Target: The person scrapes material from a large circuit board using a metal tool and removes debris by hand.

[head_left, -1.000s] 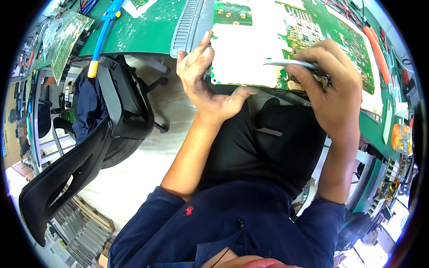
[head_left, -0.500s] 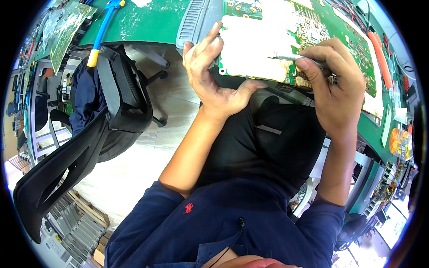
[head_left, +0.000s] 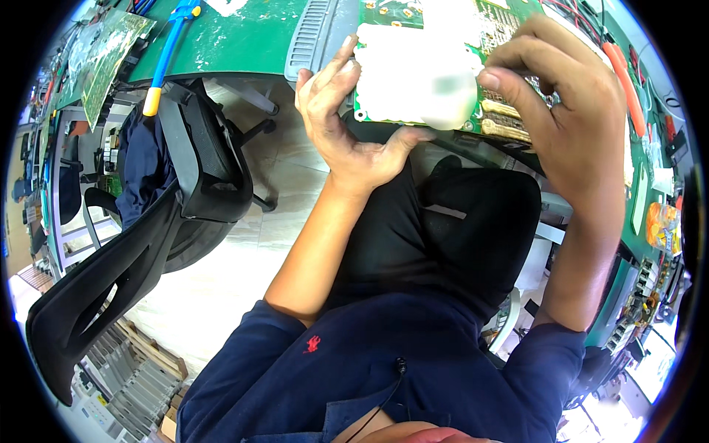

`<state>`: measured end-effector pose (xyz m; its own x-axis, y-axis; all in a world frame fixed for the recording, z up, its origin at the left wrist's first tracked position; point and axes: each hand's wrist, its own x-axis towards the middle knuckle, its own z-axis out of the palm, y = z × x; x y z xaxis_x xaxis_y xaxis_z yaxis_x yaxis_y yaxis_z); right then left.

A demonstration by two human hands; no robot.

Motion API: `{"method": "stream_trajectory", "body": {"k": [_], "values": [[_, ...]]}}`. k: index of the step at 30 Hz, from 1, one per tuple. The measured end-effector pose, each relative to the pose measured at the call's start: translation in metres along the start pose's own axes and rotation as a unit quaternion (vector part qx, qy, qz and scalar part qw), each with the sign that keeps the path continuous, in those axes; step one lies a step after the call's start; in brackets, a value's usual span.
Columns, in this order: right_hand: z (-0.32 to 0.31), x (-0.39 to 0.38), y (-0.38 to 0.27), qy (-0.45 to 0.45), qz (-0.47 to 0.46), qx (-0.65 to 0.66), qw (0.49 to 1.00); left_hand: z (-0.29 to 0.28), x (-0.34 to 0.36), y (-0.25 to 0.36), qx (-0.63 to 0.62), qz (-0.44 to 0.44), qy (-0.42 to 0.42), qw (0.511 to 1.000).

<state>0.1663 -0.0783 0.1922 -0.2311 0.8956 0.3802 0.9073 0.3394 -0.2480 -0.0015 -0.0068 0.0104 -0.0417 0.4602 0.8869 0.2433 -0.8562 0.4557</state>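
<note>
A large green circuit board (head_left: 380, 15) tilts up at the bench edge over my lap, a glaring white patch (head_left: 391, 70) covering much of its near left part. My left hand (head_left: 343, 133) grips that near left corner, its fingers along the left side and its thumb beneath the lower edge. Over the board's near right side is my right hand (head_left: 580, 111), thumb and fingers brought together in a pinch. A blurred whitish shape (head_left: 449, 100) lies just left of its thumb, across the white patch. What the pinch holds cannot be made out. Tan ribbed parts (head_left: 506, 122) show below that thumb.
On the green bench (head_left: 244, 37) are a grey vented case (head_left: 314, 40) and a blue tool with yellow ends (head_left: 171, 55). Another board (head_left: 114, 63) leans at far left. A black chair (head_left: 210, 148) is left of me; an orange-red handle (head_left: 626, 88) lies at right.
My right hand has moved right and slightly up. The slim greyish tool seen in it before is no longer distinct; a whitish blur is there instead. The board and left hand have shifted slightly left.
</note>
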Motion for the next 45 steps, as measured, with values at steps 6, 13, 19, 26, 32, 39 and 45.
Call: {"method": "stream_trajectory", "body": {"k": [6,13,19,26,32,39,45], "values": [[0.004,-0.005,0.002,0.02,0.01,-0.017,1.0,0.001,0.0,-0.004,-0.004,0.011,0.006,1.0],[0.033,-0.03,0.004,0.078,0.099,0.047,0.991,-0.011,0.001,0.0,0.025,0.011,-0.065,0.998],[0.032,-0.025,0.0,0.089,0.086,0.058,0.991,-0.01,0.002,0.001,0.025,0.009,-0.065,0.998],[0.022,-0.013,-0.001,0.056,0.058,0.042,0.996,-0.001,-0.001,-0.003,-0.025,-0.004,0.017,1.0],[0.004,0.003,-0.003,-0.003,0.005,-0.002,1.0,-0.001,0.0,-0.001,-0.017,-0.005,0.007,1.0],[-0.004,0.019,-0.011,0.026,-0.056,-0.049,0.997,-0.002,0.0,-0.002,-0.011,0.002,0.003,1.0],[-0.018,0.028,-0.01,-0.052,-0.052,-0.094,0.993,0.0,0.003,-0.001,-0.004,0.008,0.004,1.0]]}}
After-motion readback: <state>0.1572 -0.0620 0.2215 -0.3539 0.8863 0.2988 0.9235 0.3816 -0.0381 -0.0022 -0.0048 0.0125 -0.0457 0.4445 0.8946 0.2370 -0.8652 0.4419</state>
